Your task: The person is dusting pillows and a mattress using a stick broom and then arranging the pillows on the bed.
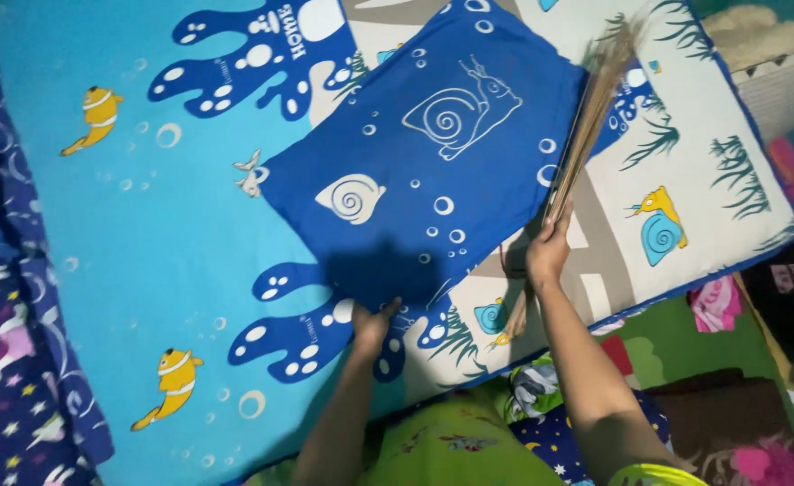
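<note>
Blue cotton pillow with white snail and bubble prints [424, 171] lies tilted across the mattress, resting on the cyan bedsheet printed with orange fish and dark-blue splashes [145, 234]; its lower corner is pinched in the left hand [374, 326], fingers closed on the fabric edge, thumb on top; the right hand [548, 250] grips a bundle of thin straw-coloured broom sticks [586, 126], fingers wrapped shut about the shaft, bristle tips blurred near the pillow's far right edge. Judged from this view, the sweeping of the bed is partway: the pillow is raised or shifted at one corner, the broom is poised against the cream section of sheet with yellow-and-blue snails [676, 180]; no debris can be made out; the cyan area at left appears smooth, though whether it has been swept cannot be told. Beside the mattress lie crumpled colourful cloths [721, 306] and a dark star-patterned blanket [10, 378].
</note>
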